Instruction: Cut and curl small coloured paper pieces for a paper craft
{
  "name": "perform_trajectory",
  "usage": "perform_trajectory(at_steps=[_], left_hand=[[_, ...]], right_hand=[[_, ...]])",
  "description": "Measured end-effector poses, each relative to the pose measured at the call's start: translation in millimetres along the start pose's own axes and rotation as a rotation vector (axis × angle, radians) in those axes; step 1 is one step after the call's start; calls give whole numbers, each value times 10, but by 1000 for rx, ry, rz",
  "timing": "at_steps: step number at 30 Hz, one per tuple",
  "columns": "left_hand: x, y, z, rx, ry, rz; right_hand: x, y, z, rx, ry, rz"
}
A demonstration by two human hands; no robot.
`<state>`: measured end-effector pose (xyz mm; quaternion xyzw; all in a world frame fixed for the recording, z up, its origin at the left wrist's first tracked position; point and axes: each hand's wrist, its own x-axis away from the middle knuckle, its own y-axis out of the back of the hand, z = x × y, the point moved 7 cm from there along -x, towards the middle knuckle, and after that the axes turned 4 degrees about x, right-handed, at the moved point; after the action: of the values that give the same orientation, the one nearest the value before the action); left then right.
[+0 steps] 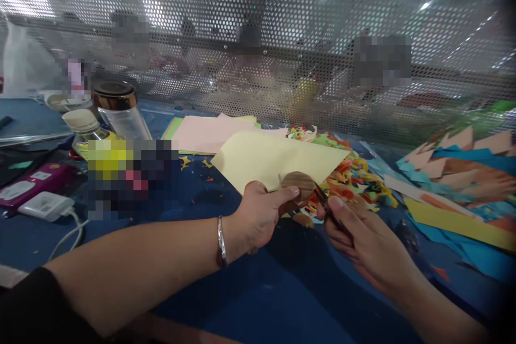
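Observation:
My left hand (258,215), wearing a silver bangle, pinches a sheet of pale yellow paper (274,156) together with a round, brown, wood-grained disc (297,181). The thumb lies flat over the disc, and the sheet stands tilted above the table. In my right hand (363,242) is a dark tool that looks like scissors (336,220); the fingers wrap round its handles. Its tip meets the right edge of the disc. The blades are partly hidden and blurred, so their opening is unclear. Behind the sheet lies a heap of coloured paper scraps (363,183).
A stack of pink and green paper (205,131) lies behind my left hand. Cut blue and tan paper pieces (463,172) spread at the right. Leftward stand a glass jar (121,110), a capped bottle (83,123) and a white charger (47,205). Perforated metal mesh (258,37) borders the blue table.

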<state>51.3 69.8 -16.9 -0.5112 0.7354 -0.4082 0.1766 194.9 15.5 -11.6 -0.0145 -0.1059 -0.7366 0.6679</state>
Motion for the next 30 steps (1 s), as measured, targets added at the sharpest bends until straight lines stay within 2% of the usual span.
perform_trajectory(at_steps=[8, 20, 23, 27, 30], left_hand=[[23, 2, 86, -19, 30, 31], [57, -16, 63, -80, 9, 37], [39, 49, 56, -180, -10, -15], [32, 179, -1, -362, -66, -173], [41, 207, -35, -399, -92, -235]], right_hand=[[20, -3, 5, 25, -28, -34], [28, 29, -37, 48, -29, -57], [9, 42, -47, 68, -28, -49], [-7, 51, -37, 84, -38, -68], [-7, 36, -18, 98, -36, -60]])
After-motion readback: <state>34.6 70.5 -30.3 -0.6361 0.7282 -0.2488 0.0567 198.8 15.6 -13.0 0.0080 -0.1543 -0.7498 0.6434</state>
